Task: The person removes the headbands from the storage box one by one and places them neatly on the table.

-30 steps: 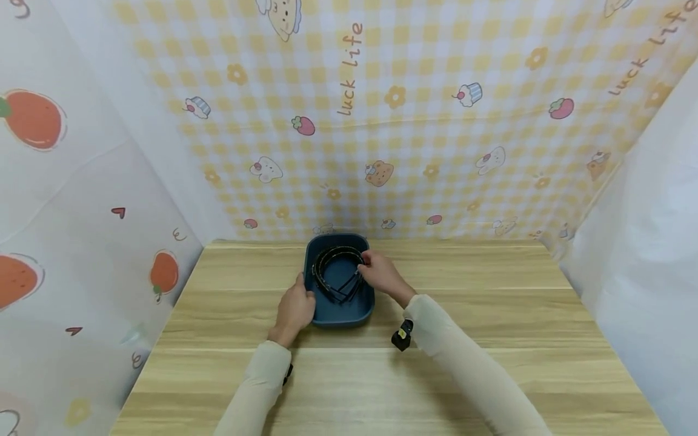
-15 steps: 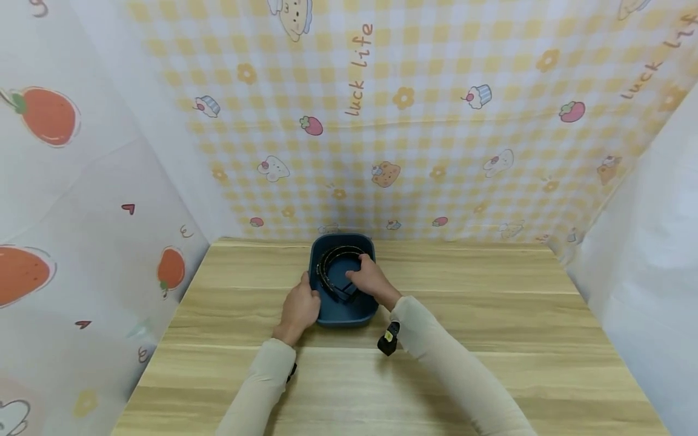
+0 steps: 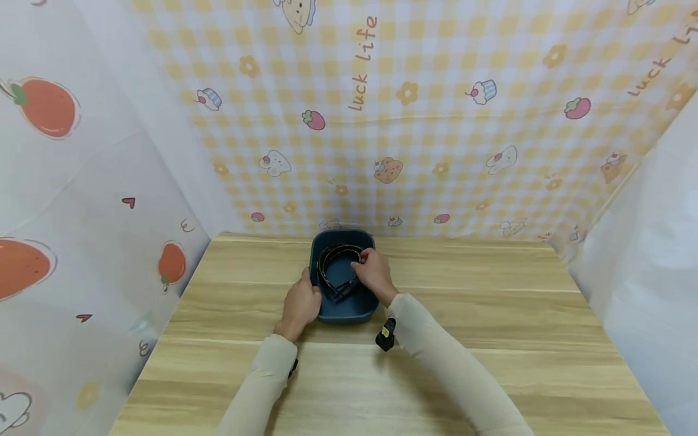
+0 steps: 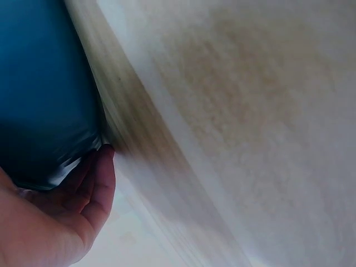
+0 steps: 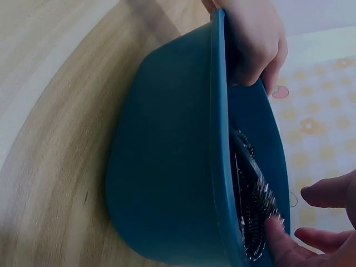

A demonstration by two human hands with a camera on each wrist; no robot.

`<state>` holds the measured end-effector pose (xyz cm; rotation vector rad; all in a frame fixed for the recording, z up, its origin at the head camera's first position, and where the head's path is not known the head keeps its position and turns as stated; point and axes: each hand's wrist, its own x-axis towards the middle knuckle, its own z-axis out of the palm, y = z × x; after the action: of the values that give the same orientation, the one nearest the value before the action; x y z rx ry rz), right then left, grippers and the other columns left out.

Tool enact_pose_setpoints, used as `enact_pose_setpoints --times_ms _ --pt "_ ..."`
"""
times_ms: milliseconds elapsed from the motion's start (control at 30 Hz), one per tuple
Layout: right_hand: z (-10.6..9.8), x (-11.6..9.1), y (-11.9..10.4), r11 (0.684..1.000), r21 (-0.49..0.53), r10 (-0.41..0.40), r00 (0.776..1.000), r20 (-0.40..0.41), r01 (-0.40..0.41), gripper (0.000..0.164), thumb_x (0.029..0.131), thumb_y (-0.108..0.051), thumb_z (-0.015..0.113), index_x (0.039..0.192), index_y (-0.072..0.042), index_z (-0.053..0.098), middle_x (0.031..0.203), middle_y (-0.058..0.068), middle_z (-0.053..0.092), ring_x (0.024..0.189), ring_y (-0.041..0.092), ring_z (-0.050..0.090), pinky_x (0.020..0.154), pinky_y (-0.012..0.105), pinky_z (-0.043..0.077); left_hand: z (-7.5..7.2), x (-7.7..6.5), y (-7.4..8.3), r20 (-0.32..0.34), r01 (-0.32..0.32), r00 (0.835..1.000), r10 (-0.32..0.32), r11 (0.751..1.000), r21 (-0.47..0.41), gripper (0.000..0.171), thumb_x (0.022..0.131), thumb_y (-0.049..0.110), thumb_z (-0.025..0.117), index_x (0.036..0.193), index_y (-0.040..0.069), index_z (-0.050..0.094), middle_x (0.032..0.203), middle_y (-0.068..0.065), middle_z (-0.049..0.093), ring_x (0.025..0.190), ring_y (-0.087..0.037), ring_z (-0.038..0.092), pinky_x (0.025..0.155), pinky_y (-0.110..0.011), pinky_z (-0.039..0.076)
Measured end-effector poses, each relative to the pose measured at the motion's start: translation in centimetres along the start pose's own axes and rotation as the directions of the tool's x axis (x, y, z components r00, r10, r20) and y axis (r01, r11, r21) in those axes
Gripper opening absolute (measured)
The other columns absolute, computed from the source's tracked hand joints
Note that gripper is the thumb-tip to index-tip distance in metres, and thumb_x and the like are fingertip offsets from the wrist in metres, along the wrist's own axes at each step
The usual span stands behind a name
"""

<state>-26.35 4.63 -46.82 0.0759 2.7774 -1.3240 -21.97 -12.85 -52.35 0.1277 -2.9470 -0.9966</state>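
A deep blue plastic bin [image 3: 346, 312] stands at the back middle of the table. Inside lie several black headbands [image 3: 323, 272] with glittery trim, nested together, their ends crossing near the front. My left hand [image 3: 301, 301] grips the bin's left wall; the right wrist view shows that hand [image 5: 257, 41] over the rim. In the left wrist view, its fingers [image 4: 100, 189] are curled at the bin's outer surface. My right hand [image 3: 376, 274] reaches over the right rim. One fingertip [image 5: 277, 228] touches the headbands, while the other visible fingers are spread apart from them.
The wood-grain table [image 3: 480, 303] reaches back to a yellow checked cloth [image 3: 425, 139] right behind the bin. White printed cloth [image 3: 98, 169] hangs on the left and plain white cloth [image 3: 643, 212] on the right. A small black camera [image 3: 385, 336] hangs under the right wrist.
My right hand dipped further into the bin over the headbands, then drew back slightly toward the right rim. The left hand keeps its grip on the bin. The whole view shifted slightly.
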Motion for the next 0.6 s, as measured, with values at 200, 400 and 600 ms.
enact_pose_setpoints --times_ms 200,400,600 --pt "-0.1 0.3 0.0 1.000 0.018 0.005 1.000 0.027 -0.006 0.023 0.077 -0.015 0.069 0.095 -0.003 0.064 0.083 0.005 0.062 0.065 0.012 0.059 0.060 0.027 0.048 -0.1 0.0 -0.1 0.004 -0.002 1.000 0.002 1.000 -0.001 0.056 0.090 0.016 0.038 0.142 0.001 0.022 0.056 -0.005 0.049 0.043 -0.019 0.042 0.042 -0.031 0.033" --pt "-0.5 0.5 0.1 0.994 0.093 0.042 0.994 0.100 -0.051 0.026 0.077 -0.009 0.066 0.101 0.000 0.061 0.084 0.010 0.063 0.056 0.013 0.062 0.056 0.029 0.052 -0.1 0.0 -0.1 -0.011 -0.012 1.000 0.012 1.000 0.003 0.055 0.090 0.015 0.039 0.141 0.001 0.024 0.060 -0.005 0.050 0.047 -0.018 0.045 0.046 -0.030 0.035" --pt "-1.1 0.7 0.2 0.998 0.054 0.022 0.993 0.112 -0.028 0.028 0.077 -0.003 0.063 0.105 0.001 0.061 0.089 0.011 0.063 0.057 0.013 0.063 0.054 0.026 0.051 0.1 0.2 -0.3 -0.012 -0.015 1.000 0.015 1.000 0.003 0.054 0.090 0.015 0.039 0.141 0.001 0.024 0.057 -0.004 0.049 0.046 -0.018 0.045 0.046 -0.030 0.035"
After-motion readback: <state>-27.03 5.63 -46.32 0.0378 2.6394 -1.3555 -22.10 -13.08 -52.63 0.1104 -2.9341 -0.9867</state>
